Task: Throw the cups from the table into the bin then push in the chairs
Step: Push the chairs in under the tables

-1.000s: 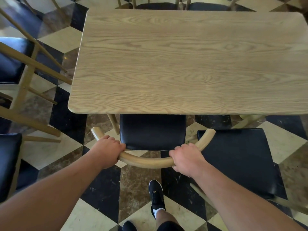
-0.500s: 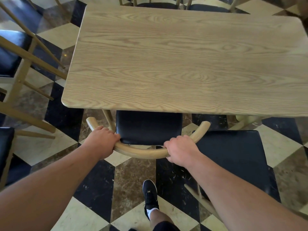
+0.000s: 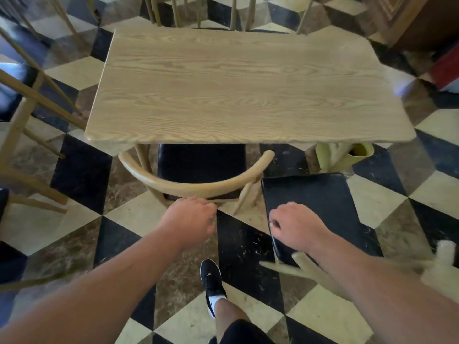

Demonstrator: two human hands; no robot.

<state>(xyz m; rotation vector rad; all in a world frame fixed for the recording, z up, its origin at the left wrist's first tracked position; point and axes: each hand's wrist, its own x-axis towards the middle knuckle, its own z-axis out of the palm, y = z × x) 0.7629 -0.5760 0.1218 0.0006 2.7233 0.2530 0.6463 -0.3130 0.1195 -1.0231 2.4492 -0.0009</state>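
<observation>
Tucked chair (image 3: 193,186): seat under the table (image 3: 236,95), curved rail just outside its edge
Second chair (image 3: 323,202): on the right, seat well out
Left hand (image 3: 190,220): loosely curled, empty, near that rail
Right hand (image 3: 295,225): loosely curled, empty, over the black seat
Handling: stiff wood, probably slides easily; grip its back rail

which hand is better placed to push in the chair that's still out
Right. The right hand is over the seat of the pulled-out chair; the left hand sits by the tucked-in chair.
</observation>
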